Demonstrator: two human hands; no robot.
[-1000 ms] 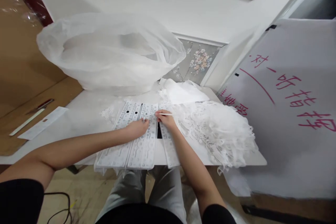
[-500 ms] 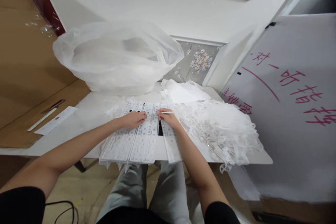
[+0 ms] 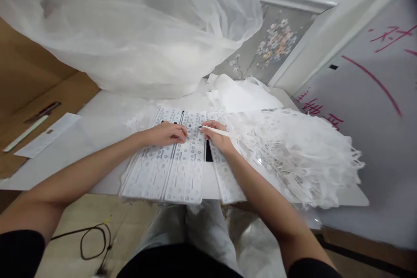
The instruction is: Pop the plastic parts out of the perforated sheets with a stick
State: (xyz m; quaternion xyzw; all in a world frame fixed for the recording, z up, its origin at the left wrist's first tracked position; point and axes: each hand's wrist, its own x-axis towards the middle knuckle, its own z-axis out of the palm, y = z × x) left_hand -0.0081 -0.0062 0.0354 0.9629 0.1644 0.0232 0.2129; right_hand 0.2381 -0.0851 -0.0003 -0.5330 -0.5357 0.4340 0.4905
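Note:
My right hand is closed around a slim white pen-like tool, held like a pencil. Its thin dark tip points left, over a white sheet printed with rows of small grey shapes. My left hand rests on the printed sheets, its fingers bent and loosely apart, with nothing visible in them. Beside that sheet, on the left, lies another printed stack. A third printed strip lies under my right wrist, and a black strip shows in the gap.
At the right of the white table spreads a heap of white stringy cut-outs. Behind the sheets stands a large translucent bag. Cardboard at left holds a white strip. A whiteboard with red writing is at right.
The view has moved closer and lower. The tool's dark tip now shows over the printed sheet, left of my right fingers. My left hand stays on the sheets, its fingers slightly more spread.

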